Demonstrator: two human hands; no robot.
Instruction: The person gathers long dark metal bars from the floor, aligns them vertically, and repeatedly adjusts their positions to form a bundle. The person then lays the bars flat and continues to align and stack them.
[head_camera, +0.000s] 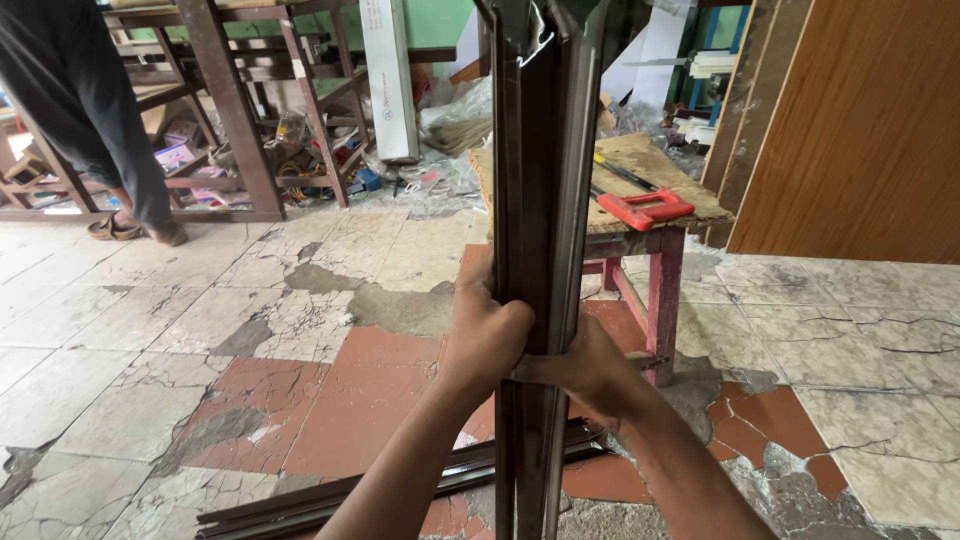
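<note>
Gripping from both sides, our left hand (484, 335) and right hand (590, 365) wrap closed around the dark brown metal profile (540, 200) — long, ridged and glossy — which stands upright between them and rises past the top of view. Below our wrists, more dark profiles (330, 500) lie flat on the cracked tile floor (150, 340). Beyond our right hand, a worn wooden stool (650, 215) carries a red-handled saw (645, 207).

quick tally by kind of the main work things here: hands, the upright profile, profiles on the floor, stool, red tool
hands on the upright profile: 2, left hand and right hand
upright profile: 1
floor profiles: 1 bundle, pieces too close together to separate
stool: 1
red tool: 1
total: 6
</note>
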